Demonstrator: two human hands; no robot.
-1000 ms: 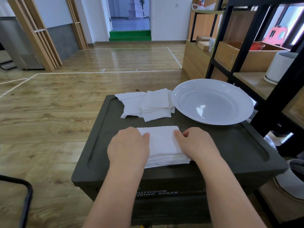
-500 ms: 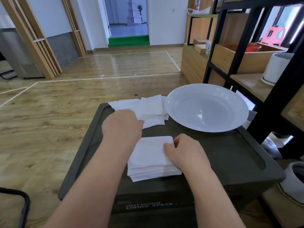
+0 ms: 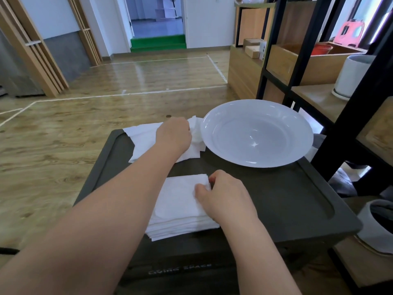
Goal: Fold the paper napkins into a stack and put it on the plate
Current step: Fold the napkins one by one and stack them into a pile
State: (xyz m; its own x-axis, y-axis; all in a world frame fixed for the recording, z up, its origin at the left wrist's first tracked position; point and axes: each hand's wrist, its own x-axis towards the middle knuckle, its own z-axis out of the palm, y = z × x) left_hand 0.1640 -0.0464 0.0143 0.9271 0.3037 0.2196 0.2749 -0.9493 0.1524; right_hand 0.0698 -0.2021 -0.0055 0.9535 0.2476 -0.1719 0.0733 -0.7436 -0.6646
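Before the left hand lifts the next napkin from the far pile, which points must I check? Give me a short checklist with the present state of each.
1. Left hand grips a loose white paper napkin: ok.
2. Only one napkin taken: cannot tell.
3. Right hand holds the folded white napkin stack steady: ok.
4. Stack edges aligned: ok, roughly.
5. Round white plate holds nothing: ok.
6. Stack fully on the dark green box lid: ok.
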